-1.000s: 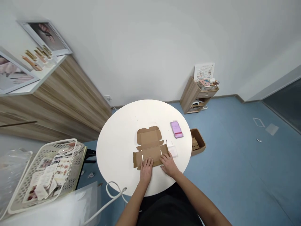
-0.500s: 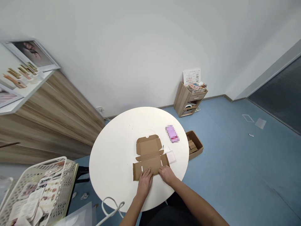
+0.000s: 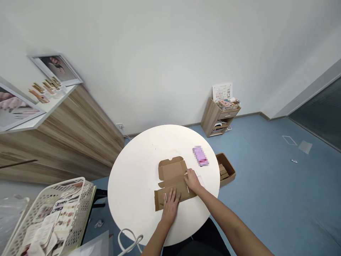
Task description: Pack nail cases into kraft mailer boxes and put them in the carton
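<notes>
A brown cardboard box (image 3: pixel 174 171), unfolded into a flat blank with flaps and side tabs, lies on the round white table (image 3: pixel 133 170). My left hand (image 3: pixel 171 205) rests palm down on its near panel, fingers stretched out and apart. At the blank's right edge, by the side tab of the middle strip, my right hand (image 3: pixel 192 180) has its fingers bent around the cardboard; the exact grip is partly hidden. Just beyond that hand is a pale, flat sheet or packet (image 3: pixel 200 179), partly covered. A purple item (image 3: pixel 200 155), blurred by pixelation, lies farther back on the right.
An open carton (image 3: pixel 226 169) with brown boxes inside stands on the floor, right of the table. At left are a white basket (image 3: pixel 80 209) of printed papers and a white cable (image 3: pixel 130 245). A small wooden cabinet (image 3: pixel 210 117) stands against the wall.
My right hand has moved from the near edge of the cardboard up to its right side tab. My left hand stays on the near panel, fingers now more spread. The view has shifted slightly.
</notes>
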`<state>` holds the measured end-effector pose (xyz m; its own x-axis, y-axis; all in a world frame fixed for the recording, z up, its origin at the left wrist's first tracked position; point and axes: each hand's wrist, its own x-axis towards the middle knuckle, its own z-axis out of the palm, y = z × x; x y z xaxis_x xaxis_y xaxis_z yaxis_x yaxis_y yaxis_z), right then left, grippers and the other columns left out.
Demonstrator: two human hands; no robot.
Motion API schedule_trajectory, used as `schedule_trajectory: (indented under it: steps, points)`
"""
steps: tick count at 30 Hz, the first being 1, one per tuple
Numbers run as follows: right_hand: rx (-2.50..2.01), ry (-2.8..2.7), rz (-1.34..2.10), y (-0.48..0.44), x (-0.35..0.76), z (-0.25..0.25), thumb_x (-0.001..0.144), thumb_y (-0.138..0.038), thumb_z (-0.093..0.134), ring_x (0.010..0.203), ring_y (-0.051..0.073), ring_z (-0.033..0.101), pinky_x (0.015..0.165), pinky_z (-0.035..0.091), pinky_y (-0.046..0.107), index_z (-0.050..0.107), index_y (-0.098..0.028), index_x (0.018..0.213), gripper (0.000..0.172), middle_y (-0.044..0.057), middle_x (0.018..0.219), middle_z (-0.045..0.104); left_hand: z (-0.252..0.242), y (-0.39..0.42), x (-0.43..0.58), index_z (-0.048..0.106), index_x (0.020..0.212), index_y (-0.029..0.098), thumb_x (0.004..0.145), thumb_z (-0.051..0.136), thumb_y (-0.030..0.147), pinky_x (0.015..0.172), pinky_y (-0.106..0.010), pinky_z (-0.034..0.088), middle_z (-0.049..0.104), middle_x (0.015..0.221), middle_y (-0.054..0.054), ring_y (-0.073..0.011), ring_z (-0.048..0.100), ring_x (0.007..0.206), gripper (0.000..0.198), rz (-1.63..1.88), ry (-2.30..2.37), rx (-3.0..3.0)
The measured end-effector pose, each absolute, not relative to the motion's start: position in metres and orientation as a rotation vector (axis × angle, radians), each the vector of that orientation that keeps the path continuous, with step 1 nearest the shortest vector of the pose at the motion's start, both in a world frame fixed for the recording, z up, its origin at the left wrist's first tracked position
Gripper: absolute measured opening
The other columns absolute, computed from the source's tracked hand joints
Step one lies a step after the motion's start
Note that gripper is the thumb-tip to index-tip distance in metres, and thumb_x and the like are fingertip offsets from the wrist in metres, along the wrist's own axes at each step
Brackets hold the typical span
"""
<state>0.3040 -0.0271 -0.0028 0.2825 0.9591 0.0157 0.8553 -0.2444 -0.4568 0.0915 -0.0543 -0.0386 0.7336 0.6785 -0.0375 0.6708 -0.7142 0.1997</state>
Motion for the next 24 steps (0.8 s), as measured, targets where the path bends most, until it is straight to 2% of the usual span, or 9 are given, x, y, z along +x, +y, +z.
schedule_trajectory:
  steps: [2, 5, 9, 11, 15, 19, 22, 24]
  points:
    - [-2.198, -1.554, 0.395, -0.004, 0.311, -0.006, 0.079, -0.014, 0.053, 0.099, 0.024, 0.062, 0.083, 0.049, 0.033, 0.055, -0.016, 0.118, 0.039, 0.013, 0.11, 0.065, -0.04, -0.056, 0.091, 0.048, 0.139, 0.033, 0.092, 0.037, 0.009, 0.111, -0.064, 0.026, 0.034, 0.155, -0.008, -0.0275, 0.03, 0.143, 0.054, 0.068, 1.075, 2.765]
    - [-2.378, -1.31, 0.623, 0.023, 0.314, -0.013, 0.077, -0.016, 0.055, 0.096, 0.025, 0.065, 0.078, 0.05, 0.032, 0.05, -0.013, 0.124, 0.047, 0.015, 0.109, 0.066, -0.047, -0.059, 0.09, 0.047, 0.139, 0.034, 0.088, 0.037, 0.004, 0.112, -0.062, 0.026, 0.033, 0.156, -0.007, -0.0264, 0.028, 0.144, 0.06, 0.124, 1.084, 2.823]
    - [-2.508, -0.97, 0.847, 0.039, 0.313, -0.016, 0.078, -0.021, 0.06, 0.112, 0.027, 0.061, 0.085, 0.048, 0.032, 0.047, -0.01, 0.13, 0.054, 0.02, 0.125, 0.06, -0.057, -0.061, 0.089, 0.042, 0.143, 0.033, 0.085, 0.04, 0.002, 0.112, -0.06, 0.028, 0.035, 0.155, -0.008, -0.0263, 0.028, 0.144, 0.066, 0.201, 1.09, 2.866]
    - [-2.464, -0.909, 0.955, 0.041, 0.313, -0.015, 0.082, -0.023, 0.057, 0.109, 0.025, 0.062, 0.083, 0.048, 0.03, 0.049, -0.012, 0.128, 0.049, 0.017, 0.123, 0.062, -0.057, -0.06, 0.089, 0.039, 0.145, 0.033, 0.084, 0.04, 0.001, 0.111, -0.06, 0.03, 0.034, 0.155, -0.009, -0.027, 0.028, 0.144, 0.068, 0.194, 1.077, 2.87]
    - [-2.396, -0.966, 1.065, 0.041, 0.317, -0.011, 0.087, -0.023, 0.052, 0.101, 0.021, 0.066, 0.078, 0.047, 0.026, 0.063, -0.019, 0.109, 0.025, 0.009, 0.11, 0.07, -0.041, -0.059, 0.09, 0.032, 0.148, 0.033, 0.087, 0.036, -0.001, 0.11, -0.06, 0.031, 0.026, 0.158, -0.01, -0.0279, 0.022, 0.146, 0.07, 0.141, 1.087, 2.851]
    - [-2.342, -1.083, 1.127, 0.038, 0.322, -0.005, 0.084, -0.021, 0.057, 0.098, 0.02, 0.067, 0.075, 0.046, 0.024, 0.067, -0.019, 0.103, 0.021, 0.007, 0.106, 0.072, -0.027, -0.055, 0.092, 0.029, 0.149, 0.035, 0.086, 0.036, -0.002, 0.11, -0.062, 0.029, 0.017, 0.161, -0.01, -0.0288, 0.013, 0.148, 0.073, 0.144, 1.119, 2.833]
    - [-2.324, -1.168, 1.177, 0.035, 0.322, 0.001, 0.082, -0.02, 0.059, 0.091, 0.021, 0.068, 0.069, 0.046, 0.024, 0.069, -0.018, 0.099, 0.02, 0.008, 0.101, 0.073, -0.022, -0.047, 0.098, 0.025, 0.15, 0.034, 0.088, 0.044, 0.006, 0.112, -0.064, 0.022, 0.015, 0.161, -0.011, -0.03, 0.01, 0.148, 0.071, 0.151, 1.181, 2.818]
    - [-2.318, -1.222, 1.177, 0.033, 0.32, 0.006, 0.082, -0.02, 0.058, 0.09, 0.022, 0.068, 0.067, 0.045, 0.025, 0.069, -0.018, 0.1, 0.021, 0.009, 0.102, 0.073, -0.02, -0.038, 0.102, 0.018, 0.153, 0.029, 0.085, 0.054, 0.015, 0.115, -0.062, 0.017, 0.014, 0.161, -0.012, -0.0307, 0.009, 0.148, 0.078, 0.132, 1.217, 2.807]
